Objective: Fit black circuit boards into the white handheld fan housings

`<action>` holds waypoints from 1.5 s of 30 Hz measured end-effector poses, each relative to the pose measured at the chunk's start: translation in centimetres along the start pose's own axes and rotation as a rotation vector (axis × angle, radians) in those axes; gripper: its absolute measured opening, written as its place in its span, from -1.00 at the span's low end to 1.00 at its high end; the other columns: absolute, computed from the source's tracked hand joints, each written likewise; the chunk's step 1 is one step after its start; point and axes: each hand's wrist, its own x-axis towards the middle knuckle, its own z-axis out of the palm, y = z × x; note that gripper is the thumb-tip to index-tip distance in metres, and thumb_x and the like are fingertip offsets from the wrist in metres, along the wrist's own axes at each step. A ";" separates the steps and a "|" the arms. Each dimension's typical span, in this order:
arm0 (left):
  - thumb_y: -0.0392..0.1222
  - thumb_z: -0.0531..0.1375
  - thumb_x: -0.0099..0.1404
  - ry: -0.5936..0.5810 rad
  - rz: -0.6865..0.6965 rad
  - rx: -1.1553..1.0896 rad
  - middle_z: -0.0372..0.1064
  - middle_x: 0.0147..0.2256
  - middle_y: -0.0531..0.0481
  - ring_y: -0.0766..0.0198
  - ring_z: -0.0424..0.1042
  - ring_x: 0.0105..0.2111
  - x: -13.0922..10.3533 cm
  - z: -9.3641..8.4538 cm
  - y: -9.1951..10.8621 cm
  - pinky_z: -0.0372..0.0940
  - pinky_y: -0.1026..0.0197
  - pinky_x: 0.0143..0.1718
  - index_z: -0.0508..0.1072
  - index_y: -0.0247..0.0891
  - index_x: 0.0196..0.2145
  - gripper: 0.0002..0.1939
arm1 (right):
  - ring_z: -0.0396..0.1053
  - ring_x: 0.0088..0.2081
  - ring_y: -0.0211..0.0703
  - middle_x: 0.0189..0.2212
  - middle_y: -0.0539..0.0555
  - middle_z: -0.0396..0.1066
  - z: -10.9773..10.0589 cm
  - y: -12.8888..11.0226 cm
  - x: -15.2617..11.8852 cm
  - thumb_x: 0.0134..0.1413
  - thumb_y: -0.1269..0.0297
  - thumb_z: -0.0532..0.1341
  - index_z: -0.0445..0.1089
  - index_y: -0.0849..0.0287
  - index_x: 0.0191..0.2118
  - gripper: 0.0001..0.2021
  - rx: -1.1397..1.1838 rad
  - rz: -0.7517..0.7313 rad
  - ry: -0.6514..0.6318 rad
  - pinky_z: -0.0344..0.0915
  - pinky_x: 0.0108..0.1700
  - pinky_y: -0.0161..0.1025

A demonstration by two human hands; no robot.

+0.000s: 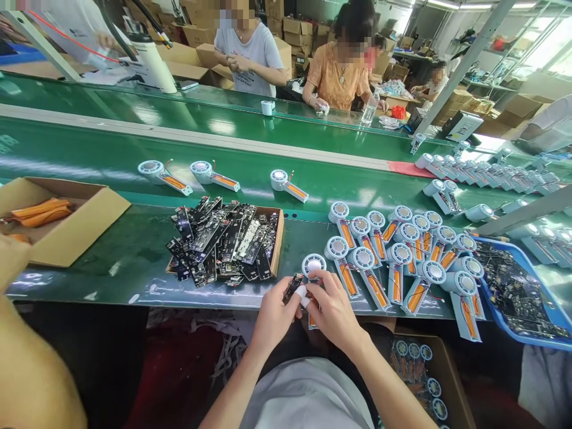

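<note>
My left hand [277, 311] is closed on a small black circuit board [293, 287], pinched between thumb and fingers. Close beside it, my right hand [334, 307] is closed at the neck of a pale blue handheld fan [314, 263], whose round head shows above the fingers. Part of its handle with an orange battery appears below the hands; the rest is hidden. White covers wrap the fingertips where both hands meet, and the exact contact there is too small to make out. Left of my hands, a heap of black circuit boards [223, 241] fills a cardboard tray [277, 241].
Many similar fans [400, 255] lie on the bench to the right, beside a blue tray [500, 333] of boards. A cardboard box [84, 229] with orange batteries stands left, near another person's arm [31, 363]. Several fans rest on the green conveyor [250, 161]; co-workers sit beyond.
</note>
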 end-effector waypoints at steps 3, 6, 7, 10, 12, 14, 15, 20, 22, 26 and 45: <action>0.00 0.12 0.27 -0.022 -0.005 0.070 0.29 -0.65 0.16 0.31 0.27 -0.71 -0.1 -0.2 0.3 0.17 0.32 -0.69 0.44 -0.24 -0.29 -0.74 | 0.32 -0.08 0.01 0.01 0.21 0.34 0.4 0.2 0.0 0.21 0.57 0.10 0.47 0.17 -0.12 -0.73 -0.021 -0.020 0.018 0.41 -0.03 -0.04; -0.04 0.11 0.30 0.111 0.161 0.195 0.43 -0.50 0.02 0.21 0.44 -0.51 -0.2 -0.3 0.3 0.32 0.25 -0.50 0.49 -0.24 -0.30 -0.75 | 0.33 -0.09 -0.01 0.00 0.21 0.34 0.6 0.4 -0.1 0.20 0.60 0.07 0.48 0.15 -0.09 -0.68 -0.003 -0.003 0.056 0.42 -0.06 -0.07; -0.06 0.10 0.31 0.149 0.219 0.228 0.46 -0.43 -0.02 0.18 0.47 -0.42 -0.2 -0.4 0.3 0.36 0.23 -0.41 0.50 -0.24 -0.31 -0.75 | 0.33 -0.09 -0.01 -0.01 0.20 0.35 0.5 0.4 -0.1 0.19 0.60 0.08 0.49 0.14 -0.10 -0.67 0.003 0.007 0.058 0.43 -0.06 -0.07; -0.11 0.09 0.33 0.134 0.293 0.262 0.51 -0.34 -0.05 0.15 0.50 -0.31 0.1 -0.7 0.1 0.38 0.20 -0.27 0.52 -0.23 -0.30 -0.77 | 0.34 -0.07 -0.01 -0.01 0.19 0.35 0.1 0.3 0.0 0.18 0.61 0.10 0.50 0.13 -0.12 -0.68 0.000 0.020 0.028 0.44 -0.04 -0.07; -0.15 0.10 0.35 0.064 0.334 0.266 0.51 -0.33 -0.04 0.17 0.50 -0.29 0.3 -0.9 -0.1 0.39 0.21 -0.23 0.53 -0.23 -0.27 -0.79 | 0.33 -0.05 0.01 0.00 0.20 0.34 -0.3 0.2 0.1 0.18 0.63 0.08 0.49 0.14 -0.13 -0.67 -0.009 0.006 -0.004 0.44 -0.03 -0.04; -0.19 0.10 0.36 0.001 0.408 0.277 0.51 -0.30 -0.05 0.18 0.50 -0.26 0.4 -1.2 -0.3 0.38 0.22 -0.21 0.53 -0.23 -0.27 -0.80 | 0.31 0.00 0.04 0.03 0.22 0.33 -0.7 0.1 0.3 0.19 0.64 0.06 0.48 0.16 -0.13 -0.67 -0.001 -0.009 -0.032 0.43 0.01 0.00; -0.20 0.10 0.37 -0.027 0.441 0.284 0.51 -0.29 -0.05 0.19 0.50 -0.27 0.5 -1.3 -0.4 0.38 0.23 -0.22 0.53 -0.23 -0.28 -0.80 | 0.30 0.02 0.05 0.05 0.22 0.33 -0.9 0.1 0.4 0.20 0.64 0.05 0.48 0.17 -0.14 -0.67 0.011 -0.012 -0.046 0.43 0.03 0.02; -0.29 0.09 0.37 -0.117 0.531 0.326 0.51 -0.29 -0.05 0.22 0.50 -0.29 0.6 -1.8 -0.4 0.39 0.24 -0.23 0.51 -0.23 -0.26 -0.81 | 0.27 0.11 0.06 0.14 0.20 0.30 -1.7 0.1 0.7 0.22 0.62 0.07 0.48 0.15 -0.20 -0.71 0.071 0.005 -0.096 0.42 0.08 0.06; -0.29 0.07 0.37 -0.112 0.574 0.352 0.50 -0.29 -0.05 0.22 0.49 -0.28 0.6 -1.8 -0.4 0.40 0.24 -0.23 0.50 -0.22 -0.28 -0.81 | 0.26 0.13 0.07 0.17 0.20 0.29 -1.8 0.2 0.7 0.20 0.63 0.07 0.47 0.15 -0.24 -0.70 0.072 0.009 -0.111 0.42 0.08 0.08; -0.25 0.05 0.42 -0.050 0.677 0.415 0.48 -0.31 -0.05 0.24 0.50 -0.29 0.7 -1.4 -1.1 0.40 0.26 -0.23 0.48 -0.21 -0.29 -0.79 | 0.23 0.17 0.08 0.21 0.21 0.26 -1.7 0.1 0.4 0.11 0.68 0.03 0.45 0.17 -0.21 -0.66 0.103 0.022 -0.112 0.39 0.10 0.12; 0.01 0.16 0.22 0.132 0.097 0.124 0.50 -0.49 0.00 0.20 0.40 -0.48 1.3 0.0 0.2 0.27 0.26 -0.42 0.54 -0.30 -0.41 -0.69 | 0.32 -0.06 0.09 -0.02 0.26 0.30 0.1 -0.6 -0.1 0.16 0.53 0.22 0.41 0.20 -0.03 -0.73 -0.167 0.015 0.005 0.44 -0.03 0.02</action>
